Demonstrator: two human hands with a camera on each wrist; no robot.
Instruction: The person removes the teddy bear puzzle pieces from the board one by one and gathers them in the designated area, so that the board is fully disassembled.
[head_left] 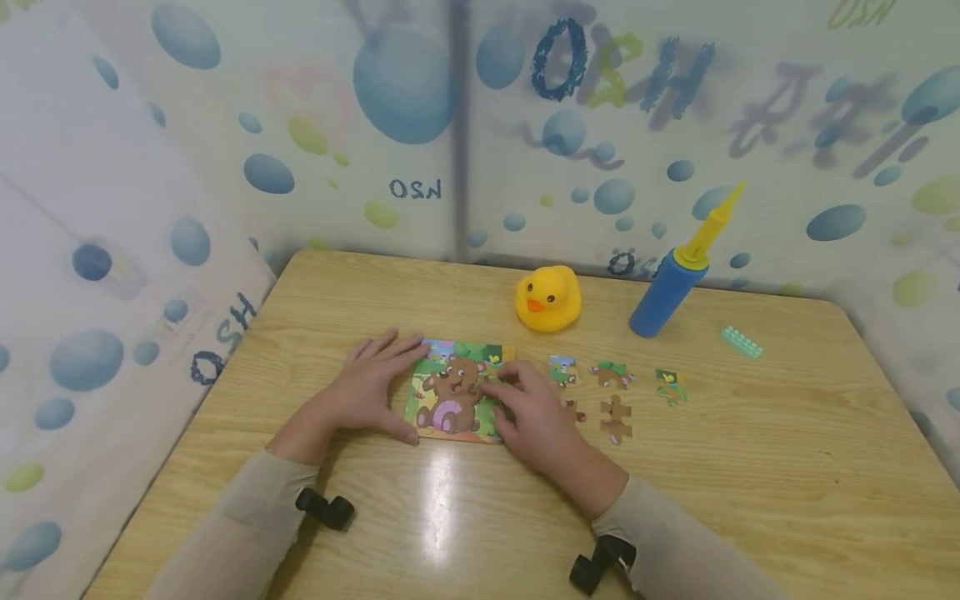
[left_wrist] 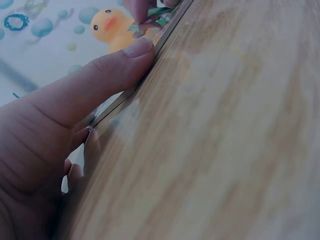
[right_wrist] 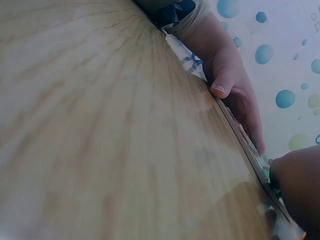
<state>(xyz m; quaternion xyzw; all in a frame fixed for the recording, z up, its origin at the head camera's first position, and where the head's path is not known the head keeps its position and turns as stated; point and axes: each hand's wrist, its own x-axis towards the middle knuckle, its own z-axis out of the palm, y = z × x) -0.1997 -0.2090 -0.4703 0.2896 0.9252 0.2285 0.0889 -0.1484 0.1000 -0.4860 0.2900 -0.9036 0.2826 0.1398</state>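
Hands frame a bear puzzle board (head_left: 456, 390) lying on the wooden counter (head_left: 750, 467) in the head view: the left hand (head_left: 371, 385) lies flat, fingers spread, on the board's left edge, while the right hand (head_left: 528, 412) presses curled fingers on its right side. Loose puzzle pieces (head_left: 611, 400) lie just right of that hand; a rubber duck (head_left: 548, 298) and a blue pump (head_left: 670, 283) stand behind.

Left wrist view: the thumb (left_wrist: 107, 72) presses against the board's edge (left_wrist: 165, 32).

Right wrist view: the right hand's grip (right_wrist: 300, 185) is too blurred to tell whether it pinches anything.
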